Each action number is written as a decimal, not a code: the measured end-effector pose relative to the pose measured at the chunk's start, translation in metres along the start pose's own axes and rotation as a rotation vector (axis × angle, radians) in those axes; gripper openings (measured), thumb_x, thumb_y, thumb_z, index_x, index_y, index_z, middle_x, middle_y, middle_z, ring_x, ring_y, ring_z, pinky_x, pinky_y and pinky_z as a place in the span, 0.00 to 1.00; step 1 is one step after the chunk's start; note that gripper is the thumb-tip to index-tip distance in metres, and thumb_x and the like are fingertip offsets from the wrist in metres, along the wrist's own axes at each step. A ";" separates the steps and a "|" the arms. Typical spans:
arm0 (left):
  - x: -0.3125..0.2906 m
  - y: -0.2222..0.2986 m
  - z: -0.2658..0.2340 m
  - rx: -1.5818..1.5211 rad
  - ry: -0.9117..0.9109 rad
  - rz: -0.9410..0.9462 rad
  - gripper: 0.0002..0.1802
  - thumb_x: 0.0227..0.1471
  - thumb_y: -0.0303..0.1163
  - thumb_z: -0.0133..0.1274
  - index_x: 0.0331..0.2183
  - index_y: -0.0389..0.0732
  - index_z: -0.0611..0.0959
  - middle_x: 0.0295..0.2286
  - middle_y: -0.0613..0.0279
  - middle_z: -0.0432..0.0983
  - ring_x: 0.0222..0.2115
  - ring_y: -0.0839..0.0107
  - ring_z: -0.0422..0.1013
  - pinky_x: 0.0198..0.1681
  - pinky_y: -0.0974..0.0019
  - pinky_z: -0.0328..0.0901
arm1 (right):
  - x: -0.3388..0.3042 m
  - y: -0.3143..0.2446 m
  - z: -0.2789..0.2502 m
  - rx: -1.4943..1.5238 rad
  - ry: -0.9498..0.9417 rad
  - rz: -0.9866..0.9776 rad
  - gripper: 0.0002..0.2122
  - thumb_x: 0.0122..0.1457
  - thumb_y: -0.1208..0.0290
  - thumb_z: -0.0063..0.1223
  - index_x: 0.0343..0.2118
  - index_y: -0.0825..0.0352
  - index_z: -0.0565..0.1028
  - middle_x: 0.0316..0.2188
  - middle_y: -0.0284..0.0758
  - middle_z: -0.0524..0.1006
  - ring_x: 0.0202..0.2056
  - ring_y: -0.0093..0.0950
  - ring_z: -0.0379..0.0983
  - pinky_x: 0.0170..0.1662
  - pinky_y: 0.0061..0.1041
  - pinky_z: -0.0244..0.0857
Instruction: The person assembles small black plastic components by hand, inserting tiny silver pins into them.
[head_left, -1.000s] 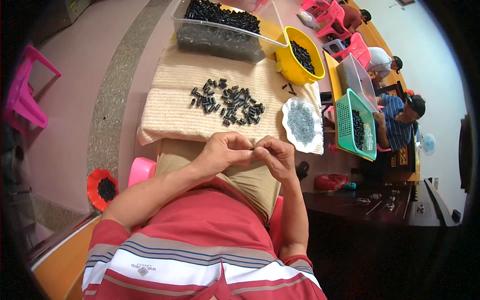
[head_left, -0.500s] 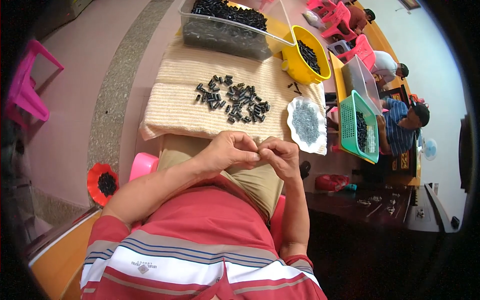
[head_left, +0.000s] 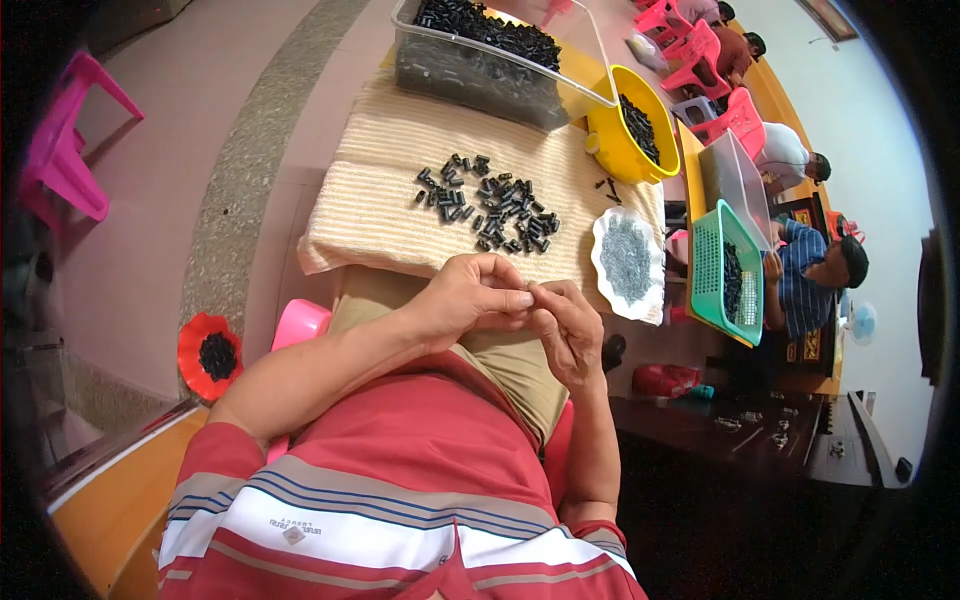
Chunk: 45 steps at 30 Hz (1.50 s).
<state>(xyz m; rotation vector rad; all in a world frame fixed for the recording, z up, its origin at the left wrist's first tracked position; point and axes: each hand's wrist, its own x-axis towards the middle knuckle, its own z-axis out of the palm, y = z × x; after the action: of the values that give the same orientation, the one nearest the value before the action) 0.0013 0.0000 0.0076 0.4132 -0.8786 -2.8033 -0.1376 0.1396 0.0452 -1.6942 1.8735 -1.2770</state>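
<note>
My left hand (head_left: 478,300) and my right hand (head_left: 566,326) meet fingertip to fingertip over my lap, just off the near edge of the cloth-covered table. Both are closed in a pinch; whatever sits between the fingertips is too small and covered to name. Beyond them, a loose pile of short black cylindrical parts (head_left: 513,208) lies on the striped cream cloth (head_left: 375,150). To the right of the pile, a white scalloped dish (head_left: 600,262) holds many tiny clear or silvery pieces. A few thin dark pieces (head_left: 609,190) lie above that dish.
At the table's far side stand a clear plastic bin (head_left: 470,88) and a yellow basket (head_left: 600,120), both with black parts. A red scalloped bowl (head_left: 190,357) is low left. Rightward, a green basket (head_left: 708,262) sits near a person in a striped shirt (head_left: 803,265).
The whole view has shifted, so the table and containers sit slightly further right and lower. My hands stay pinched together, with small shifts of the fingers.
</note>
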 end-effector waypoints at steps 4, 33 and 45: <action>0.002 -0.004 0.001 -0.034 0.016 0.086 0.07 0.54 0.22 0.58 0.36 0.37 0.78 0.31 0.60 0.79 0.31 0.73 0.77 0.37 0.70 0.75 | 0.025 -0.003 -0.012 -0.064 -0.071 -0.034 0.08 0.58 0.77 0.56 0.40 0.71 0.79 0.33 0.40 0.78 0.31 0.31 0.77 0.34 0.24 0.70; 0.002 -0.004 0.003 0.107 0.091 0.157 0.08 0.51 0.25 0.62 0.33 0.35 0.79 0.29 0.61 0.79 0.28 0.74 0.76 0.33 0.71 0.72 | 0.146 0.033 0.026 -0.773 -0.374 -0.056 0.09 0.53 0.69 0.57 0.35 0.67 0.78 0.33 0.42 0.77 0.39 0.44 0.72 0.44 0.39 0.65; 0.003 -0.006 0.002 0.087 0.092 0.161 0.08 0.51 0.25 0.62 0.33 0.35 0.79 0.28 0.61 0.79 0.27 0.75 0.75 0.32 0.72 0.72 | 0.147 0.033 0.027 -0.828 -0.420 -0.049 0.09 0.52 0.69 0.57 0.35 0.66 0.79 0.33 0.41 0.77 0.40 0.43 0.72 0.45 0.39 0.66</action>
<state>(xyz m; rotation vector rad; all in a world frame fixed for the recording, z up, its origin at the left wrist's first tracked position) -0.0029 0.0049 0.0053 0.4580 -0.9706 -2.5861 -0.1763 -0.0085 0.0525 -2.1535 2.2193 -0.0659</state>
